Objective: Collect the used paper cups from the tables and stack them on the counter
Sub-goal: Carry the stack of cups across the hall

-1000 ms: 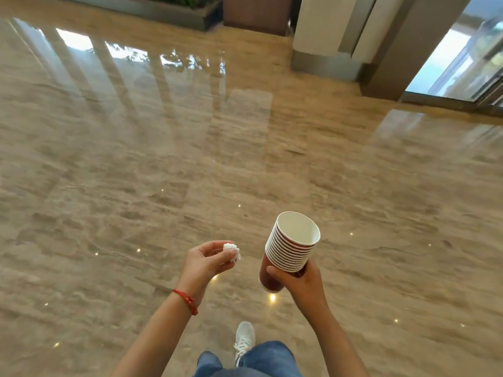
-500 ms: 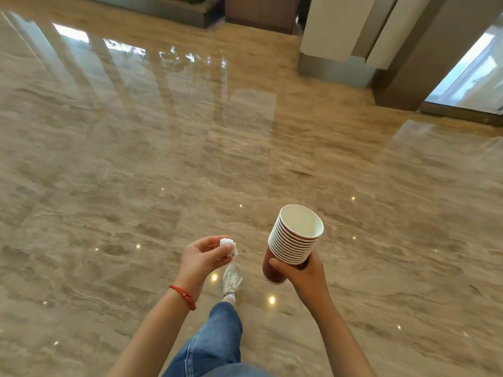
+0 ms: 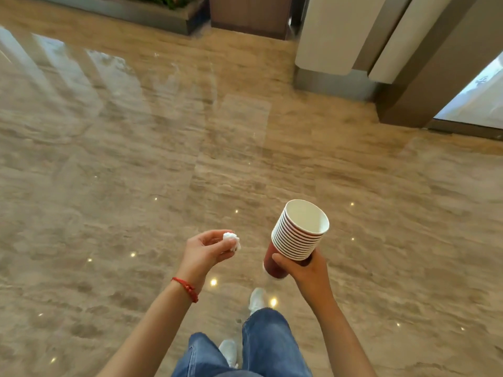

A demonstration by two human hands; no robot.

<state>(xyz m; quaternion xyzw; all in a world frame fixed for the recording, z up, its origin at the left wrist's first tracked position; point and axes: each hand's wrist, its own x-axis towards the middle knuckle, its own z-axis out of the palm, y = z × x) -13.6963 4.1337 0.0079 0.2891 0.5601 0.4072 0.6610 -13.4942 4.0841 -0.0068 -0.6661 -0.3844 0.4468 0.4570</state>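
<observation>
A stack of several red paper cups with white rims [image 3: 298, 235] tilts to the right, its open white mouth facing up. My right hand [image 3: 306, 268] is closed around the lower part of the stack, low and right of centre. To its left, my left hand [image 3: 205, 250] pinches a small crumpled white tissue [image 3: 231, 239] between thumb and fingers. A red string bracelet sits on the left wrist. No table or counter is in view.
Glossy beige marble floor [image 3: 136, 164] stretches ahead. A white and grey pillar base [image 3: 334, 77] stands at the upper right, beside a glass door [image 3: 479, 104]. A planter [image 3: 152, 12] and a brown cabinet [image 3: 249, 14] line the far edge. My jeans-clad legs and white shoes show below.
I have walked forward: the pillar and planter have come nearer and my legs have swapped stride. Both hands keep the same hold on the cups and the tissue.
</observation>
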